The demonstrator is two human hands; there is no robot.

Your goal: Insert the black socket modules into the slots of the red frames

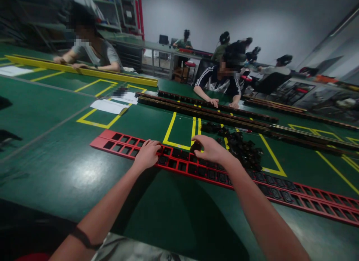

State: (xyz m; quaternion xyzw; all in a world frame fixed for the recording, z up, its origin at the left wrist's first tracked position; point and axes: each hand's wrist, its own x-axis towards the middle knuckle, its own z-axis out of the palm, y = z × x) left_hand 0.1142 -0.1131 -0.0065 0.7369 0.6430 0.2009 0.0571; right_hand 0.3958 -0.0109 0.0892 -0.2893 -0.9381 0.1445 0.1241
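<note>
A long red metal strip [98,142] with two rows of square cutouts lies slantwise across the table before me. Black socket inserts [211,174] fill many cutouts in its middle part, while both ends show bare holes. My left hand [147,155] rests on the strip with curled fingers; what its fingertips hold, if anything, is hidden. Between the thumb and fingers of my right hand [210,149] is a black socket insert [196,146], just over the far row. A heap of loose black inserts [246,150] lies behind the strip, right of my right hand.
Long dark strips [207,113] run across the table beyond the heap. Yellow tape [168,130] marks rectangles on the green table [56,175]. Papers [109,106] lie at left. Opposite, one person handles a yellow strip [84,71]; another person [218,81] reaches toward the dark strips.
</note>
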